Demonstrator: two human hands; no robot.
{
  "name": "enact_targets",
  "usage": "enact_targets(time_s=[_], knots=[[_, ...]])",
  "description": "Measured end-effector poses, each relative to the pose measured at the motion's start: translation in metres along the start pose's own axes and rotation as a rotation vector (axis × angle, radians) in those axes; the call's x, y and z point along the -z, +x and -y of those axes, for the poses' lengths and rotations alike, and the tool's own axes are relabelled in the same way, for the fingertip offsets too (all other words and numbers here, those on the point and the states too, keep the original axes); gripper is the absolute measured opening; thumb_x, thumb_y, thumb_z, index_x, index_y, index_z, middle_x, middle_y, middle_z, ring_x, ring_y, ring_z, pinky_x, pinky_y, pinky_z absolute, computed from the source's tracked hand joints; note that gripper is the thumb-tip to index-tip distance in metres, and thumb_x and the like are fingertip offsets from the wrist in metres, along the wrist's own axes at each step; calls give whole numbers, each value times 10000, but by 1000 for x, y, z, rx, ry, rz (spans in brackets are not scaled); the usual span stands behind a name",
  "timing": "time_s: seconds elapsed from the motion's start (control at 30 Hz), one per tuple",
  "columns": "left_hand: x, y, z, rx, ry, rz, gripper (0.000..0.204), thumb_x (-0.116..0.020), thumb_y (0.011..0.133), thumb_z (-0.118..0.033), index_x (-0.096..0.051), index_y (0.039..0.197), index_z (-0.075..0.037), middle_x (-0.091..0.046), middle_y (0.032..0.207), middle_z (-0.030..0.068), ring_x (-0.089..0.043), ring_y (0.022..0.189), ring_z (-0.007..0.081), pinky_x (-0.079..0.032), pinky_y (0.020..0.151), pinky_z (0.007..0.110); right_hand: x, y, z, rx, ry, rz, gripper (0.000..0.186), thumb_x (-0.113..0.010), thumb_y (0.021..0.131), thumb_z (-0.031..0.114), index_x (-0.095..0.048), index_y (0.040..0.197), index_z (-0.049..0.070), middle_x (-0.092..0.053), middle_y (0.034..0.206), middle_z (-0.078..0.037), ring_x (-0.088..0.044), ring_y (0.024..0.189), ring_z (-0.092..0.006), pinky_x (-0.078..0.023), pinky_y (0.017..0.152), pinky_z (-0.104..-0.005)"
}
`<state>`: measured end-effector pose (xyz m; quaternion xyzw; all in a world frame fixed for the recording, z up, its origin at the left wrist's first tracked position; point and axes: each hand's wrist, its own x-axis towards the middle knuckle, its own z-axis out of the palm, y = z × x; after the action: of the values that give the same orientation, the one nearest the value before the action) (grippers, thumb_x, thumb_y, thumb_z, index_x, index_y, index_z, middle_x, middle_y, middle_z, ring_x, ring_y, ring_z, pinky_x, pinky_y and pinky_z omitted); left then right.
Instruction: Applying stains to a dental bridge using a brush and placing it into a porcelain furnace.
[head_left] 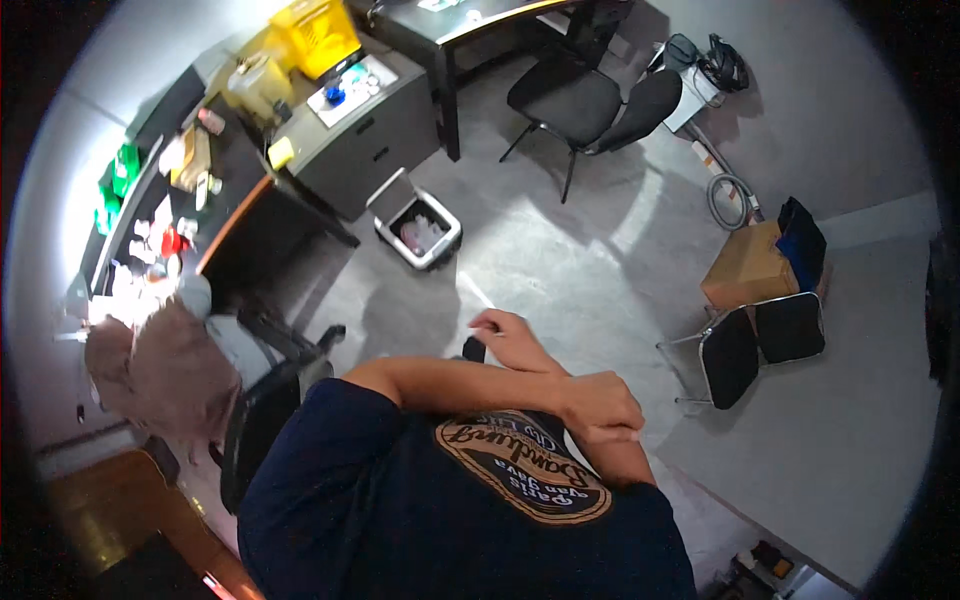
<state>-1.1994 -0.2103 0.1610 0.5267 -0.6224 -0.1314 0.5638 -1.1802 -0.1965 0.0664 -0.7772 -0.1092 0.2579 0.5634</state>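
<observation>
My arms cross in front of my dark printed T-shirt [370,500]. My left hand [605,405] reaches over to the right and wraps its fingers round my right forearm [618,463], near the elbow. From under the left forearm, my right hand [508,340] points up and to the left. Its fingers are loosely bent and partly apart, with nothing seen in them. Beside its fingertips, lower down, shows a small black shape [474,349] that I cannot make out.
A white bin [448,248] with its lid up stands on the grey floor ahead. Past it are a grey cabinet [405,125] and a black chair [570,105]. Folding chairs [728,360] and a cardboard box [745,265] stand right. Brownish-pink fabric [185,365] hangs near the cluttered left desk.
</observation>
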Motion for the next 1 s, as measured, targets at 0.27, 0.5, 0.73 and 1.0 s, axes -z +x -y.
enact_targets(time_s=[0.27, 0.5, 0.73, 1.0], knots=[[159, -18, 155, 495, 171, -291, 180, -670, 938, -202, -669, 876, -33, -652, 784, 168, -665, 758, 390, -509, 664, 453, 218, 41, -111, -113, 604, -272, 149, -617, 948, 87, -703, 1062, 44, -676, 861, -16, -630, 813, -89, -506, 715, -253], [303, -52, 237, 1520, 536, 328, 443, -658, 921, -390, -684, 1226, -69, -646, 1271, 233, -651, 1172, 384, -496, 992, 525, 382, 190, -88, -339, 486, -416, 163, -627, 924, 73, -711, 1045, 4, -638, 795, -5, -502, 639, -80, -398, 572, -252], [417, -34, 239, 1455, 1007, -763, 732, -787, 857, -390, -494, 1485, -154, -194, 1636, 296, -176, 1517, 496, -187, 1185, 605, 474, 439, 16, -45, -23, -189, 182, -709, 904, 100, -785, 1042, 9, -700, 836, 6, -588, 741, -79, -471, 664, -260], [534, -104, 281, 1684, 1037, -1151, 881, -766, 864, -418, -341, 1589, -155, -26, 1663, 318, -36, 1536, 505, -109, 1185, 658, 418, 703, 93, 172, -14, -1, 194, -759, 881, 133, -790, 1008, -11, -719, 754, -8, -619, 675, -60, -501, 607, -251]])
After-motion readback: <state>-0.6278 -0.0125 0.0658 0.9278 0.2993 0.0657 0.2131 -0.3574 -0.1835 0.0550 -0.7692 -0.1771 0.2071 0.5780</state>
